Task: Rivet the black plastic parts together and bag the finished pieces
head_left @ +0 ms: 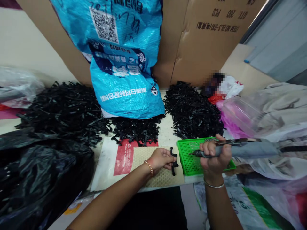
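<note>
Between the fingertips of my left hand is a small black plastic part, held over the right edge of a beige textured mat. My right hand is wrapped round a grey electric screwdriver, its dark tip pointing left towards the black part but apart from it. Below the screwdriver tip lies a green perforated tray, partly hidden by my right hand. Under the mat is a red and white sheet.
Black parts are heaped at the left and right, with more below a blue sack. A black plastic bag is at the near left. Cardboard stands behind; plastic bags and a clear box lie right.
</note>
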Demonstrator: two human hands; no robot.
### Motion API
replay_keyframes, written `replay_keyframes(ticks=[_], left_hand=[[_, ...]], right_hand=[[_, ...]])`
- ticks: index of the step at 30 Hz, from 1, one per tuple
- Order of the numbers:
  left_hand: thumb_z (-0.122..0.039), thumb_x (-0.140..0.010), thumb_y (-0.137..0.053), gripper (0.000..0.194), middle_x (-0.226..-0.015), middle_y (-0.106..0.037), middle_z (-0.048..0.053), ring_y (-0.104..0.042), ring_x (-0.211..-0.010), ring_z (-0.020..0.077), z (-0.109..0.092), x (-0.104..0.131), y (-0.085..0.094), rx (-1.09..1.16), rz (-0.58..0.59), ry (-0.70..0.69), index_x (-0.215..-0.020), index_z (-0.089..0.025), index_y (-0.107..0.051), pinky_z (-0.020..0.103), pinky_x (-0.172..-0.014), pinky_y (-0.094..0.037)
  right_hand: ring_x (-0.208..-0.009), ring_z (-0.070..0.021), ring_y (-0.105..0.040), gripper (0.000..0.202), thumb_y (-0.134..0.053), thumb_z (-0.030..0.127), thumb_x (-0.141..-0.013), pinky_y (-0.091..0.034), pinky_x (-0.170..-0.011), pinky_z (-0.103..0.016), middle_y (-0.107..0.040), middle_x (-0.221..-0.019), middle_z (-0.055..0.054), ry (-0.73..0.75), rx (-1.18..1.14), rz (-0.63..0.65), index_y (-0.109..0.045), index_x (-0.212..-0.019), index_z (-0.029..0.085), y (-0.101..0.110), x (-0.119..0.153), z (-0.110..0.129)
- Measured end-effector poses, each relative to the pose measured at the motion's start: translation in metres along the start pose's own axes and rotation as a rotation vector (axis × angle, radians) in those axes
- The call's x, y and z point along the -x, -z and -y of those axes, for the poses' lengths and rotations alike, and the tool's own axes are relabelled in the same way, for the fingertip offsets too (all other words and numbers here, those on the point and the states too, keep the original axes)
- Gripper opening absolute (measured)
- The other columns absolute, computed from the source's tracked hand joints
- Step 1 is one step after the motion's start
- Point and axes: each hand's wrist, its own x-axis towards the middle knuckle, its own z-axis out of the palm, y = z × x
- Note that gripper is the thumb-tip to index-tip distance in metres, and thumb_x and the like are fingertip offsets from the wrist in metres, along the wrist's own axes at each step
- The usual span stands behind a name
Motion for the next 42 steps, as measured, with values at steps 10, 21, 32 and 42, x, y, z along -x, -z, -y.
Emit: replay_keyframes(ticks=[10,21,32,42], left_hand=[[-0.022,-0.061,-0.086,0.031,-0.054,-0.06,-0.001,-0.058,-0.048,0.0098,0.003,-0.002,-0.001,0.017,-0.01,-0.026,-0.066,-0.012,-0.057,0.025,-0.051,-0.055],[-0.024,-0.059,-0.086,0.033,-0.054,-0.06,-0.001,-0.058,-0.048,0.01,0.007,-0.004,0.0,0.025,-0.001,-0.048,-0.067,-0.012,-0.057,0.024,-0.048,-0.054],[-0.028,-0.058,-0.087,0.036,-0.054,-0.06,-0.001,-0.058,-0.048,0.0098,0.006,-0.003,0.0,0.004,0.001,-0.043,-0.065,-0.013,-0.055,0.024,-0.05,-0.054],[-0.026,-0.059,-0.086,0.034,-0.056,-0.061,0.0,-0.059,-0.049,0.0105,0.004,-0.002,0.0,0.001,0.001,-0.027,-0.067,-0.012,-0.056,0.025,-0.05,-0.055]], right_hand=[[-0.038,-0.0087,-0.03,0.03,-0.063,0.054,-0.079,-0.031,-0.044,-0.024,-0.031,-0.044,0.011,-0.101,0.003,0.104,-0.059,-0.089,0.026,-0.04,0.023,-0.026],[-0.038,-0.0088,-0.031,0.031,-0.063,0.054,-0.078,-0.032,-0.046,-0.025,-0.032,-0.044,0.011,-0.11,0.029,0.078,-0.057,-0.087,0.025,-0.039,0.025,-0.029],[-0.038,-0.009,-0.031,0.03,-0.061,0.055,-0.08,-0.032,-0.046,-0.025,-0.031,-0.044,0.011,-0.085,0.06,0.097,-0.056,-0.088,0.026,-0.035,0.024,-0.032],[-0.038,-0.0086,-0.032,0.028,-0.066,0.051,-0.078,-0.033,-0.046,-0.025,-0.035,-0.044,0.011,-0.094,-0.007,0.092,-0.06,-0.087,0.025,-0.034,0.025,-0.033]])
